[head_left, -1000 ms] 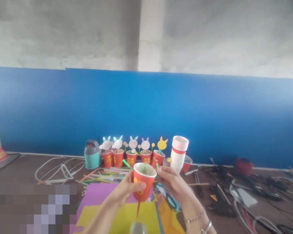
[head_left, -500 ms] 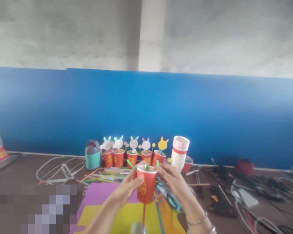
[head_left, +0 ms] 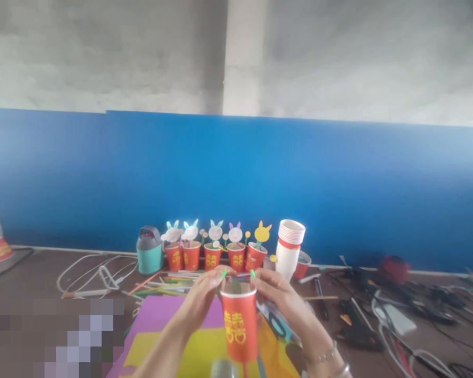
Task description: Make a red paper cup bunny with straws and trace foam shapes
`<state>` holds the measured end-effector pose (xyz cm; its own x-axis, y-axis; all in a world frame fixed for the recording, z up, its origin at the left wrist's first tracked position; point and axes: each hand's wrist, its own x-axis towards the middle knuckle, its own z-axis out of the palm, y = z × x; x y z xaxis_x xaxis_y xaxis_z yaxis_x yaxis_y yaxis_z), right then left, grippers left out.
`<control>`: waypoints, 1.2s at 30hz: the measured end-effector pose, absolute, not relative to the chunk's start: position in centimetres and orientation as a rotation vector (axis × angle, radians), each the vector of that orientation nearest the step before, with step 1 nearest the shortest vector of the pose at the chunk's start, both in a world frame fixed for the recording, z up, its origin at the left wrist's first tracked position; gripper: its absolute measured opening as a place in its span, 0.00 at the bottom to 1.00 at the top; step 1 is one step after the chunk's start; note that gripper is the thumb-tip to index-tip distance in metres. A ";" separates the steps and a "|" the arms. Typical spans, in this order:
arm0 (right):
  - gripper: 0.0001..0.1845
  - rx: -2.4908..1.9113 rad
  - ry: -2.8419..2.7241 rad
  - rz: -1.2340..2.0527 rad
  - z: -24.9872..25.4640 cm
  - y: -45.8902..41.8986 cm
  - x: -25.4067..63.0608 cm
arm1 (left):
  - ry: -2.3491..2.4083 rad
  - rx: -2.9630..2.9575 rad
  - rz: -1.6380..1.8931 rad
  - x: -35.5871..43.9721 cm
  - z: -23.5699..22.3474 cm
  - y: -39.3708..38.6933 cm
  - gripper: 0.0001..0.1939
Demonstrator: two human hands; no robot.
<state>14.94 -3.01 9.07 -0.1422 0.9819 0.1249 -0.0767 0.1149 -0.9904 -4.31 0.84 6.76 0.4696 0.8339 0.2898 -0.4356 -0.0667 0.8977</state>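
Note:
Before me is a red paper cup (head_left: 240,325) with gold characters on its front and a white rim. A green straw end (head_left: 224,274) sticks up at the rim's left side, pinched by the fingers of my left hand (head_left: 200,295). At the right side, my right hand (head_left: 280,295) is closed on another green straw end (head_left: 253,273). More green shows inside the cup. A thin red straw (head_left: 245,370) comes out below the cup's base. Some fingertips are hidden behind the rim.
Purple and yellow paper sheets (head_left: 157,315) lie beneath. Loose straws (head_left: 169,286) lie behind them. Red cups with animal faces (head_left: 213,252) line the blue panel, beside a teal container (head_left: 150,252) and stacked cups (head_left: 290,244). Scissors (head_left: 276,323) lie right; cables and a dark glue gun (head_left: 360,328) lie farther right.
The cup has moved down and turned, so its gold characters face me. My left hand has shifted from the cup's side to the straw at the rim. That straw leans less outward.

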 end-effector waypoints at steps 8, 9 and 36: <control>0.16 -1.042 -1.534 1.285 8.8 -2.8 15.1 | 0.398 1.393 1.019 -4.9 6.6 1.2 0.13; 0.15 -1.060 -1.522 1.275 8.7 -2.8 15.1 | 0.406 1.399 1.019 -4.9 6.7 1.2 0.13; 0.16 -1.052 -1.344 1.313 8.3 -3.0 12.5 | 0.462 0.997 1.041 -3.4 8.5 -1.3 0.13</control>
